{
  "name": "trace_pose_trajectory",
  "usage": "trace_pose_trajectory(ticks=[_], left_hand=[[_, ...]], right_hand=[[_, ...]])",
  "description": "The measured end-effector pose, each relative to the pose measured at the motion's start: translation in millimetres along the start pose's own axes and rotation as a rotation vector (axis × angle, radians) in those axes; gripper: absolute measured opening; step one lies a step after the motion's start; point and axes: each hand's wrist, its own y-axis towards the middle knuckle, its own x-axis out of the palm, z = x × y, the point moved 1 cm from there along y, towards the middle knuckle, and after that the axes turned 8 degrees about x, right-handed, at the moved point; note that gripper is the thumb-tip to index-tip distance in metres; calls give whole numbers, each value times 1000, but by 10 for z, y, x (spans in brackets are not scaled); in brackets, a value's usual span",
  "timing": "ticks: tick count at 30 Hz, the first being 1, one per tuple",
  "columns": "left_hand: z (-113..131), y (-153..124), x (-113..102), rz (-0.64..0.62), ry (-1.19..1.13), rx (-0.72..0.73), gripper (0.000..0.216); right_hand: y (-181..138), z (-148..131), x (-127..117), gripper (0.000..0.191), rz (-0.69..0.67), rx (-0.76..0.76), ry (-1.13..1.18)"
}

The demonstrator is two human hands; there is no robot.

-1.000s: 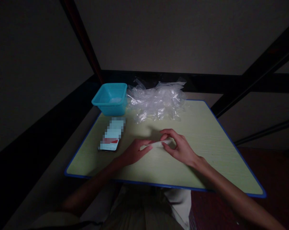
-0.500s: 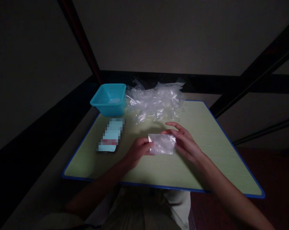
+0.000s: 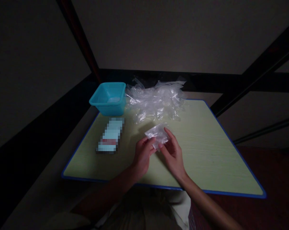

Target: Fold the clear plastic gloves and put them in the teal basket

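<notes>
A small folded clear plastic piece (image 3: 157,134) is raised a little above the pale green table (image 3: 206,150), near its middle. My left hand (image 3: 142,156) pinches its lower left edge with curled fingers. My right hand (image 3: 172,154) touches the lower right edge with thumb and fingertips, the other fingers stretched out. Behind them, at the table's far edge, lies a heap of crumpled clear plastic (image 3: 156,100).
A turquoise plastic tub (image 3: 108,97) stands at the far left corner, something pale inside it. A phone (image 3: 110,135) with a lit screen lies on the left of the table. Dark bed-frame bars cross behind and to the right. The room is dim.
The plastic piece went from a narrow folded strip on the table to a flat square held up. Both hands came closer together and toward me, and the piece tilted up toward the heap.
</notes>
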Motion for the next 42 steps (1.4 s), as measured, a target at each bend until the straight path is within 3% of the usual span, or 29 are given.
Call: trace_pose_trajectory(ticks=[3,12,17,22,26,28,30,33,37,42], left_hand=[[2,-35,22,8,8,-17,28],[-1,-66,39,2,16,14,25],[-35,-128,58,10,39,-18,28],[34,-70,-102,-59,123,-69,36],[394,175,-373,-33,175,22,26],[642,367,-511,55,134,101,19],[870,589,-639,219,45,161,10],[1109,926,-775,328,6,217,17],[1240,1227,-855,429,-46,245,23],[1263,1363,-870,498,-124,230,27]], right_hand=[[25,1,-13,37,32,-21,-88],[-44,-27,-28,35,-18,-147,-327],[-9,-61,-40,37,12,-117,-340],[27,-177,-101,31,92,-137,-355],[47,-253,-190,28,149,-164,-416],[55,-261,-227,28,158,-152,-431],[60,-250,-252,28,165,-139,-441],[63,-217,-273,27,164,-127,-455],[56,-204,-301,27,155,-146,-483],[22,-225,-365,26,171,-163,-508]])
